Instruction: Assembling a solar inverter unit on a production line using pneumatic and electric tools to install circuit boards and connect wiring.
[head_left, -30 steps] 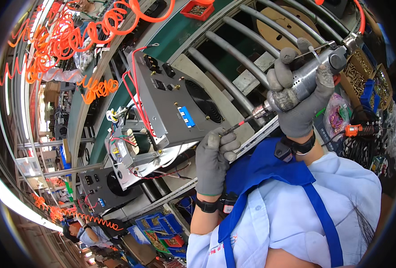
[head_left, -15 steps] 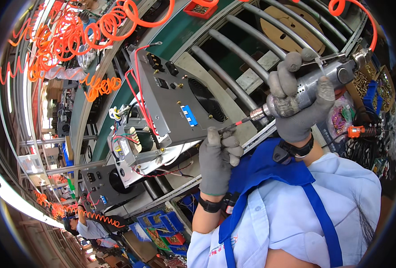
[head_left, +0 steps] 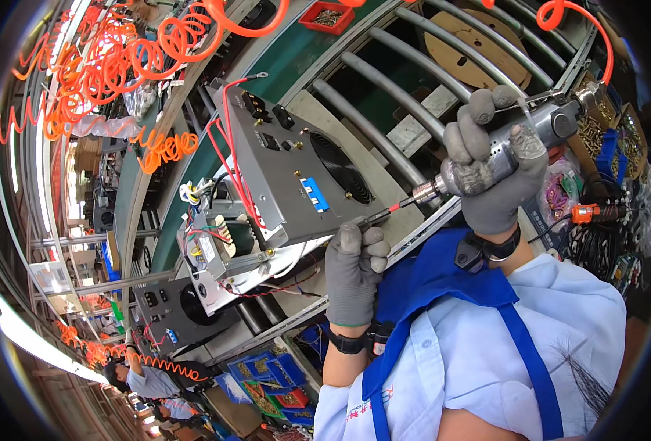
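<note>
My right hand (head_left: pixel 497 197), in a gray glove at right of center, wraps its grip firmly around the body of a metal power drill (head_left: pixel 505 149), which lies slanted, its back end toward the upper right. From its nose a thin bit (head_left: pixel 393 209) with a red band points down and left to my left hand (head_left: pixel 353 273), just below center. That grip is mostly curled in, thumb and fingertips gathered at the far end of the bit; I can't tell whether they pinch it or a small screw.

The gray metal box (head_left: pixel 275 209) sits tilted at the center of the frame, its lower right edge just beside my left fingertips. On its panel I see a round black fan (head_left: pixel 340 167) and a blue switch (head_left: pixel 314 195), and red wires (head_left: pixel 232 170) run along its left side.

Metal rollers (head_left: pixel 369 131) cross the upper middle. A second box (head_left: pixel 158 317) lies at lower left, near a co-worker (head_left: pixel 148 382). Orange coiled hoses (head_left: pixel 168 151) crowd the upper left, and a red tray (head_left: pixel 329 29) sits at top center.
</note>
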{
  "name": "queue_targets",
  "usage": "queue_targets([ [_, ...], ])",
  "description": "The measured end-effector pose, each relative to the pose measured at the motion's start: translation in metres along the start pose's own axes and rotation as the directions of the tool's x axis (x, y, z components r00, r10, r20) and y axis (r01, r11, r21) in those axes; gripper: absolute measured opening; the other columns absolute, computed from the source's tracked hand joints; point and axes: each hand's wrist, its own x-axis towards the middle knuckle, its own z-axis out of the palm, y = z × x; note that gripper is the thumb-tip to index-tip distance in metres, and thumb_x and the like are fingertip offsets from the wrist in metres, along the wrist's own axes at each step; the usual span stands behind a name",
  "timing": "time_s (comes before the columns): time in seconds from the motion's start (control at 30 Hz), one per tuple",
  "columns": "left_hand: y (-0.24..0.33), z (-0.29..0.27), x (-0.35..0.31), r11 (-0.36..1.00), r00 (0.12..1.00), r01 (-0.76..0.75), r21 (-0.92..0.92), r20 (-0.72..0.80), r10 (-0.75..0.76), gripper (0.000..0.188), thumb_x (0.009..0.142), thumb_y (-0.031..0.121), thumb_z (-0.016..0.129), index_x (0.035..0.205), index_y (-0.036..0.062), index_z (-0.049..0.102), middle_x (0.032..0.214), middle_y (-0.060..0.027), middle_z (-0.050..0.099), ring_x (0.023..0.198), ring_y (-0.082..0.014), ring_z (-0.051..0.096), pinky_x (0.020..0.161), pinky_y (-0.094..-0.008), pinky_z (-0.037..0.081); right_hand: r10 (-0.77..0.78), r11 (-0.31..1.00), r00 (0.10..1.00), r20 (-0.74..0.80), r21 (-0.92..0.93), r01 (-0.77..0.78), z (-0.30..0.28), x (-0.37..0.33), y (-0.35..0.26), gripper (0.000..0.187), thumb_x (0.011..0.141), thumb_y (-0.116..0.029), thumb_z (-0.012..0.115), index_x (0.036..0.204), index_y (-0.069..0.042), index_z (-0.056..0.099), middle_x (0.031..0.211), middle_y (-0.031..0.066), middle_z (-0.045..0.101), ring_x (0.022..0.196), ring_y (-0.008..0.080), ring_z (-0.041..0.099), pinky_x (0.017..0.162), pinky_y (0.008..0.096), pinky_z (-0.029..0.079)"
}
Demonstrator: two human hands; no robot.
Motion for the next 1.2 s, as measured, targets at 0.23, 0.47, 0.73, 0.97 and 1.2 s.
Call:
queue_targets([
  [0.23,0.002,0.001,0.001,0.982,0.980,0.185,0.045,-0.086,-0.181,0.043,0.093,0.048,0.054,0.099,0.0052,0.055,0.074,-0.0024,0.058,0.053,-0.0070,0.047,0.047,-0.0168,0.036,-0.060,0.997,0.997,-0.040,-0.042,0.059,0.007,-0.006,0.002,0.038,0.079,-0.026,0.059,0.110,-0.007,0.049,0.085,0.0045,0.043,0.054,0.0083,0.035,0.051,0.0250,0.032],
  [0.47,0.001,0.004,0.004,0.997,0.998,0.055,-0.059,-0.025,-0.056,0.035,0.095,0.039,0.056,0.102,0.0045,0.055,0.079,-0.0025,0.059,0.058,-0.0070,0.049,0.049,-0.0170,0.039,-0.075,0.996,0.997,-0.019,-0.050,0.074,0.006,-0.009,0.003,0.039,0.078,-0.026,0.060,0.111,-0.008,0.049,0.087,0.0047,0.045,0.054,0.0089,0.035,0.051,0.0256,0.033],
  [0.73,-0.001,0.004,0.004,0.999,1.000,0.003,0.034,0.022,-0.004,0.027,0.097,0.027,0.054,0.108,0.0024,0.055,0.086,-0.0032,0.054,0.068,-0.0069,0.048,0.049,-0.0155,0.038,-0.053,0.998,0.998,0.025,-0.030,0.054,0.005,-0.006,0.000,0.041,0.077,-0.027,0.060,0.112,-0.008,0.049,0.089,0.0054,0.045,0.056,0.0089,0.036,0.052,0.0257,0.034],
  [0.97,0.000,-0.001,0.003,0.991,0.997,0.066,-0.114,0.051,-0.060,0.033,0.096,0.029,0.056,0.111,0.0008,0.053,0.090,-0.0070,0.060,0.068,-0.0088,0.054,0.055,-0.0189,0.045,-0.030,0.998,0.997,-0.068,-0.048,0.027,0.008,-0.009,0.008,0.042,0.077,-0.030,0.059,0.110,-0.007,0.049,0.090,0.0056,0.046,0.056,0.0087,0.037,0.053,0.0253,0.035],
  [1.2,0.005,0.000,0.000,0.992,0.998,0.002,-0.125,0.065,0.006,0.037,0.094,0.031,0.059,0.110,-0.0017,0.053,0.083,-0.0074,0.060,0.068,-0.0109,0.056,0.055,-0.0198,0.045,-0.011,1.000,0.989,-0.149,-0.003,0.010,0.002,-0.011,0.014,0.038,0.078,-0.031,0.058,0.106,-0.008,0.049,0.090,0.0045,0.047,0.056,0.0090,0.035,0.052,0.0247,0.034],
])
